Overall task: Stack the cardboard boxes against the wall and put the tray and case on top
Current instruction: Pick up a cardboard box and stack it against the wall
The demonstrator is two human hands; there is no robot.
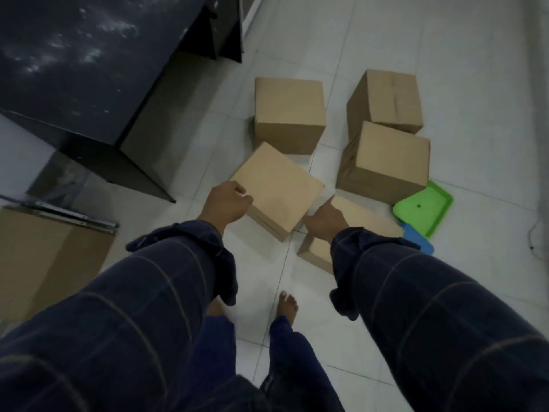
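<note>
Dark checked sleeves (pixel 166 292) reach down; a tilted plain brown cardboard box (pixel 277 188) is gripped between the left hand (pixel 227 203) and, seemingly, the right hand (pixel 325 221), its fingers hidden. Right of both hands, a green plastic tray (pixel 424 208) overlaps a blue flat case (pixel 419 239).

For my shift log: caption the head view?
Both hands grip one tilted cardboard box; green tray lies nearby.

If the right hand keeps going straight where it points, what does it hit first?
Probably the nearest box: the right hand already reaches over it, pointing up and left. Past that, the tilted box in the left hand. Depth unclear.
</note>
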